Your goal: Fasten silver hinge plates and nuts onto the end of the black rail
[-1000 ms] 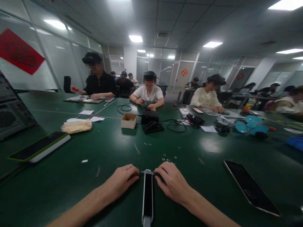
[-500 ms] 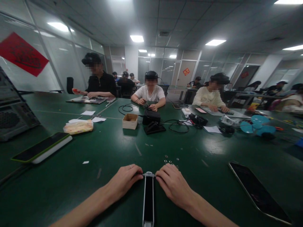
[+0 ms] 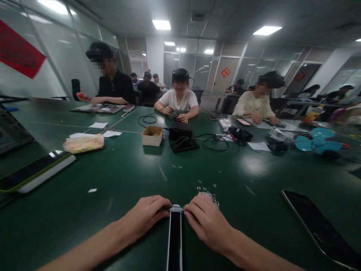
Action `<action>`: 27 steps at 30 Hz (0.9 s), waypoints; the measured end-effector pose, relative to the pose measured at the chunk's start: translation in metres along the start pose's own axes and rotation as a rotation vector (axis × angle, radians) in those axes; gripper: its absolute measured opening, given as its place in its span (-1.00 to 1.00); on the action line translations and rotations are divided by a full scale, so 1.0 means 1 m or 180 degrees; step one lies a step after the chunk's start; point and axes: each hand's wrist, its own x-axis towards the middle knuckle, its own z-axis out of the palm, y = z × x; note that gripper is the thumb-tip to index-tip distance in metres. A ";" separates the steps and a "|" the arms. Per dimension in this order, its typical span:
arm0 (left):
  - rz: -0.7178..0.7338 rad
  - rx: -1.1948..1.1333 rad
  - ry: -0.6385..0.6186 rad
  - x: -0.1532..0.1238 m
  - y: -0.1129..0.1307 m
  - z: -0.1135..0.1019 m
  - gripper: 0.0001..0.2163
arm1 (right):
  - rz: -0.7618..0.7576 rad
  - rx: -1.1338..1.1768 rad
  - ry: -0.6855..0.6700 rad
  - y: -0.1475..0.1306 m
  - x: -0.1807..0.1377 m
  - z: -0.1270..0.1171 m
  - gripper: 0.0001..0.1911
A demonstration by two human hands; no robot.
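In front of me lies a long, narrow black bar with pale metal edges point(image 3: 175, 241), pointing away from me. Across its far end sits a small silver-grey crosspiece point(image 3: 176, 209). The fingertips of my left hand point(image 3: 148, 216) are pinched at the crosspiece's left end. At its right end, my right hand point(image 3: 207, 220) pinches in the same way. My fingers hide both tips of the crosspiece. Several small metal nuts point(image 3: 205, 189) are scattered just beyond my right hand, beside a small grey plate point(image 3: 208, 195) partly covered by its fingers.
A smartphone point(image 3: 318, 226) lies at right. At left are a black-and-green device point(image 3: 36, 169) and a tissue pack point(image 3: 84, 143). Ahead stand a small open box point(image 3: 152, 136) and black equipment point(image 3: 180, 131) with cables. Blue fan blades point(image 3: 313, 143) lie farther right. Several people sit opposite.
My view has tipped slightly downward, so the far table and people appear higher and larger. Both hands keep their pinch on the crosspiece; more of the nuts show beside my right hand.
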 end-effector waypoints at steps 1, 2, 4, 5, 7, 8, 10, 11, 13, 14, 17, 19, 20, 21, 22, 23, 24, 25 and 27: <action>0.0043 0.0010 -0.0040 0.000 0.001 0.000 -0.87 | -0.0001 0.0028 0.0021 0.001 0.000 0.000 -0.80; 0.0059 0.0043 -0.0043 0.000 0.003 -0.001 -0.86 | 0.0007 0.0059 0.0036 0.001 0.000 0.001 -0.80; 0.0068 0.0072 -0.0045 -0.001 0.006 -0.001 -0.83 | 0.0050 0.0105 0.0036 0.002 -0.002 0.001 -0.80; 0.0093 0.0059 0.0035 -0.001 0.008 -0.001 -0.83 | 0.0064 0.0118 0.0003 0.001 -0.003 0.001 -0.81; 0.0062 0.0012 0.0142 -0.002 0.009 -0.003 -0.83 | 0.0088 0.0156 -0.0090 0.000 -0.006 0.001 -0.83; 0.0099 -0.0010 0.0139 -0.002 0.009 -0.003 -0.84 | 0.0110 0.0189 -0.0117 -0.001 -0.007 0.000 -0.84; 0.0161 -0.0065 0.0177 -0.003 0.008 -0.005 -0.84 | 0.0124 0.0280 -0.0069 0.000 -0.007 -0.005 -0.86; 0.0179 -0.0093 0.0138 -0.002 0.008 -0.007 -0.84 | 0.0093 0.0307 0.0003 0.002 -0.005 -0.009 -0.87; 0.0229 -0.0157 0.0097 -0.001 0.006 -0.009 -0.82 | -0.0075 0.0276 0.0191 0.012 0.002 -0.021 -0.87; 0.0217 -0.0182 0.0039 -0.001 0.006 -0.010 -0.82 | -0.0139 0.0195 0.0216 0.020 0.007 -0.028 -0.87; 0.0147 -0.0218 -0.0052 0.002 0.007 -0.014 -0.83 | 0.0024 -0.0230 0.0137 0.050 0.023 -0.049 -0.84; 0.0129 -0.0194 -0.0032 0.004 0.009 -0.017 -0.83 | 0.0409 -0.0563 -0.0234 0.069 0.030 -0.058 -0.83; 0.0147 -0.0179 -0.0029 0.005 0.010 -0.018 -0.83 | 0.0500 -0.0623 -0.0448 0.076 0.032 -0.061 -0.83; 0.0162 -0.0162 -0.0031 0.005 0.011 -0.018 -0.83 | 0.0564 -0.0639 -0.0651 0.081 0.032 -0.062 -0.83; 0.0170 -0.0145 -0.0036 0.006 0.012 -0.019 -0.82 | 0.0586 -0.0610 -0.0839 0.084 0.033 -0.062 -0.83; 0.0169 -0.0131 -0.0039 0.006 0.012 -0.019 -0.82 | 0.0590 -0.0563 -0.1008 0.085 0.033 -0.061 -0.83; 0.0161 -0.0125 -0.0040 0.006 0.012 -0.019 -0.82 | 0.0580 -0.0515 -0.1161 0.085 0.033 -0.060 -0.83; 0.0144 -0.0126 -0.0041 0.006 0.012 -0.019 -0.82 | 0.0548 -0.0469 -0.1305 0.085 0.033 -0.059 -0.82; 0.0109 -0.0148 -0.0060 0.005 0.011 -0.018 -0.82 | 0.0439 -0.0396 -0.1577 0.083 0.035 -0.057 -0.81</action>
